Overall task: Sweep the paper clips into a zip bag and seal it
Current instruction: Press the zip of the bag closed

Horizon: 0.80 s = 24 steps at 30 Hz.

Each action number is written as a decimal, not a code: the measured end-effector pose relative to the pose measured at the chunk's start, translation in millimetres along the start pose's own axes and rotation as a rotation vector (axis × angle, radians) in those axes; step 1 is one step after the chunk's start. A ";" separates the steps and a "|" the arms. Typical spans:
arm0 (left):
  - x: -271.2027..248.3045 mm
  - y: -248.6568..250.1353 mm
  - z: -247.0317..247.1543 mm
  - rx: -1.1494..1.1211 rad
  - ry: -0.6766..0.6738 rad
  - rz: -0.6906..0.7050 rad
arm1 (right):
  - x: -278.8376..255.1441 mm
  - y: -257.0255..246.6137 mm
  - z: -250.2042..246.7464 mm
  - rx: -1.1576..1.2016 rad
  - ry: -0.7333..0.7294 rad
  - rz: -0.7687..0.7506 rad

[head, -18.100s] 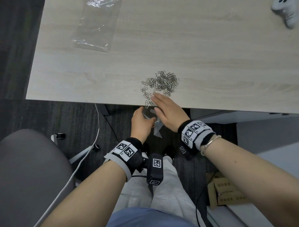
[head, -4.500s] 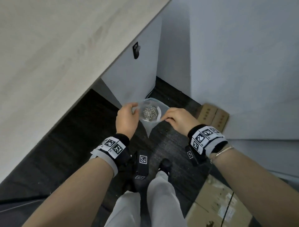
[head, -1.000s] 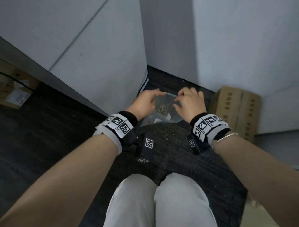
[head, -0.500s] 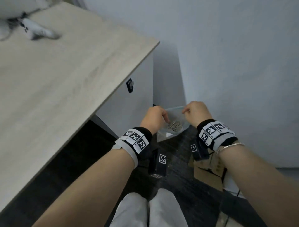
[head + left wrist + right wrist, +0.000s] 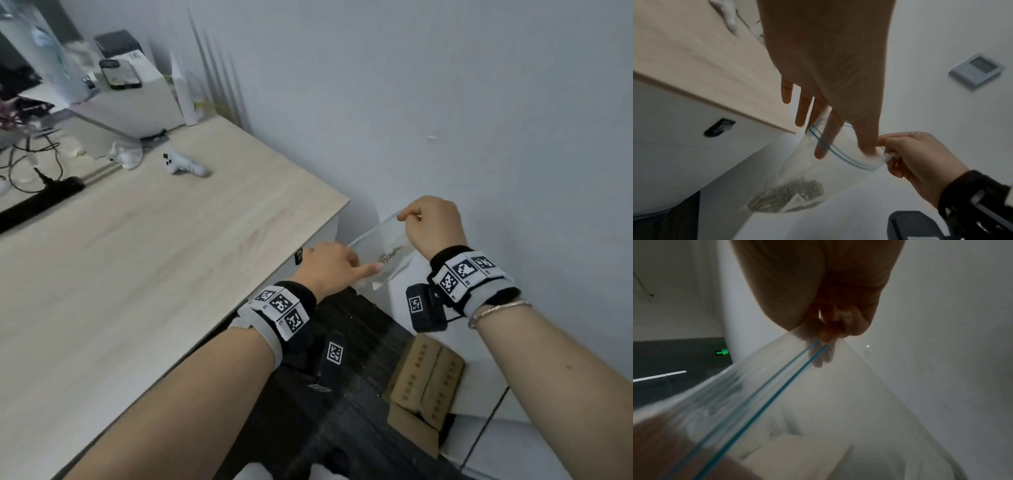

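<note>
Zip bag [image 5: 838, 175], clear, blue seal track: held in air beside counter [image 5: 137, 274] corner. Right hand [image 5: 433, 222] pinches one top corner; left hand [image 5: 329, 270], fingers straight, apparently touching the seal. Paper clips [image 5: 785, 198] heaped at bag bottom.

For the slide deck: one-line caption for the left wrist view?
Right hand pinches the zip bag at a top corner, left hand open at its blue zip line, paper clips pooled inside.

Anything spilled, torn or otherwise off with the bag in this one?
Nothing spilled or torn. The paper clips sit bunched in the bottom of the zip bag, held beside the desk. The right hand pinches one top corner; the left hand has straight fingers at the strip.
</note>
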<state>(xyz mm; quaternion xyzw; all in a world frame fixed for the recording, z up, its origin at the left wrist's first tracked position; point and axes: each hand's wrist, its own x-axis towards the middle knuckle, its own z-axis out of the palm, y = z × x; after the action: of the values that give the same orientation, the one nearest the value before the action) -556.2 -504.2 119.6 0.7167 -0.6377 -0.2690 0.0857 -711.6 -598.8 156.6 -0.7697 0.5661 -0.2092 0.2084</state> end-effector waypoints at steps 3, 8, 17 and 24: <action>-12.1 12.5 -34.0 -0.005 0.005 0.015 | 9.0 -23.6 -22.5 0.015 0.009 -0.036; -42.1 13.0 -76.1 -0.033 0.082 0.005 | 15.5 -52.6 -46.3 0.031 0.007 -0.107; -97.0 -27.2 -134.2 -0.293 0.611 -0.038 | 7.1 -110.1 -43.0 0.100 -0.135 -0.284; -142.9 -88.3 -163.4 -0.282 0.824 -0.115 | -3.3 -162.8 -1.4 0.128 -0.394 -0.469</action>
<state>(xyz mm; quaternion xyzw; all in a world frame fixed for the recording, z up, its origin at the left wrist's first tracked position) -404.7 -387.9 255.3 0.7796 -0.4665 -0.0495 0.4149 -585.5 -551.4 248.3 -0.8902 0.3077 -0.1334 0.3083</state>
